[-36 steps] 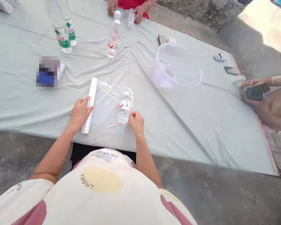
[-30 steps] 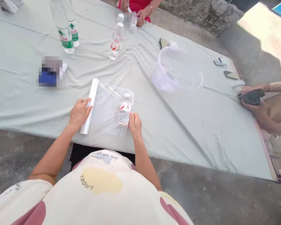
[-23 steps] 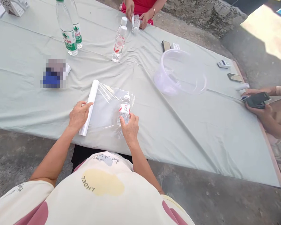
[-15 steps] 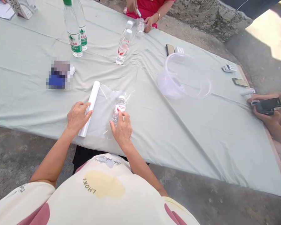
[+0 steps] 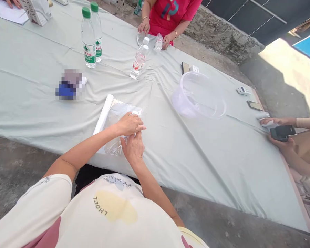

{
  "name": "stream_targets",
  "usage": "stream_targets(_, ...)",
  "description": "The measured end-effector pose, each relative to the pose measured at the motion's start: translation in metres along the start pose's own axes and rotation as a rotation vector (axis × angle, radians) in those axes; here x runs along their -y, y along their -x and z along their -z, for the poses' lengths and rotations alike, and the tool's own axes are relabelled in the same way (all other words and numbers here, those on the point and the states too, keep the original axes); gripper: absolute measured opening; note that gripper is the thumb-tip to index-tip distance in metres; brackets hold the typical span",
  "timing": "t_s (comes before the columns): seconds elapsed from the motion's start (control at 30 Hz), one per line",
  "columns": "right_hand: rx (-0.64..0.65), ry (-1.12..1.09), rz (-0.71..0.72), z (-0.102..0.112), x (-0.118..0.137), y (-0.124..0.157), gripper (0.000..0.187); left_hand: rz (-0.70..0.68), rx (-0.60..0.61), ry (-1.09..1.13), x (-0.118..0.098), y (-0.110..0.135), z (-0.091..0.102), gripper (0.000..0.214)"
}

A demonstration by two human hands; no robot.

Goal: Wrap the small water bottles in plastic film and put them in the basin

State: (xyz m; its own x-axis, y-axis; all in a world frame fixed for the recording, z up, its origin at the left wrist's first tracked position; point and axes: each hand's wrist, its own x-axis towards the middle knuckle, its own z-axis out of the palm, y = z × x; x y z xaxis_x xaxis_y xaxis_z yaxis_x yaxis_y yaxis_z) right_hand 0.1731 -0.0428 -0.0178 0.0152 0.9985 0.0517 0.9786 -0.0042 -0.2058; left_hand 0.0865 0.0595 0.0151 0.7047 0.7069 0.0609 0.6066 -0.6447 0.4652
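My left hand (image 5: 130, 124) lies across the upper part of a small water bottle, palm down with its fingers stretched out. Below it, my right hand (image 5: 134, 148) grips the lower part of the bottle. Only the bottle's white cap (image 5: 135, 113) and slivers of its clear side show; the hands hide the rest. The bottle lies on a sheet of clear cling film (image 5: 113, 146), wrinkled around it. This film comes off a white roll (image 5: 103, 114), which rests on the cloth to the left, untouched by either hand.
On the cloth-covered table (image 5: 196, 155) stand two green-capped bottles (image 5: 89, 51) and two white-capped bottles (image 5: 138, 63). A clear plastic basin (image 5: 186, 101) sits to the right. Across the table, a person in red (image 5: 170, 13) has a wrapped bottle; another person's hands (image 5: 281, 129) are at the right edge.
My left hand has left the roll and moved right onto the bottle. The film now lies gathered over the bottle's left side. My right hand stays at the bottle.
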Motion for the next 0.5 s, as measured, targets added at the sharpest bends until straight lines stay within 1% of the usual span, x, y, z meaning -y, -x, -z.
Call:
stream_targets(0.07, -0.039, -0.018, 0.028, -0.002, -0.001, 0.002, 0.062, 0.112, -0.023, 0.042, 0.015, 0.008, -0.002, 0.035)
stream_targets(0.17, -0.093, -0.051, 0.060, -0.006, -0.002, 0.003, 0.063, 0.172, -0.052, 0.227, 0.030, 0.026, -0.008, 0.047)
stream_targets(0.27, -0.125, -0.148, 0.106, -0.006, -0.010, 0.004, 0.059, 0.195, -0.121, 0.373, 0.032, 0.035, -0.017, 0.052)
stream_targets(0.33, -0.132, -0.324, 0.158, -0.002, -0.021, 0.003, 0.050, 0.230, -0.164, 0.437, 0.029, 0.036, -0.020, 0.053)
stream_targets(0.37, -0.128, -0.444, 0.160, 0.000, -0.027, 0.002, 0.044, 0.238, -0.172, 0.473, 0.028, 0.036, -0.021, 0.054)
stream_targets(0.4, -0.126, -0.565, 0.127, 0.002, -0.034, 0.000, 0.040, 0.241, -0.174, 0.512, 0.028, 0.036, -0.022, 0.055)
stream_targets(0.43, -0.128, -0.668, 0.065, 0.002, -0.040, -0.003, 0.037, 0.255, -0.185, 0.549, 0.028, 0.036, -0.022, 0.055)
stream_targets(0.5, -0.136, -0.784, -0.076, 0.000, -0.049, -0.010, 0.036, 0.276, -0.201, 0.611, 0.030, 0.038, -0.022, 0.055)
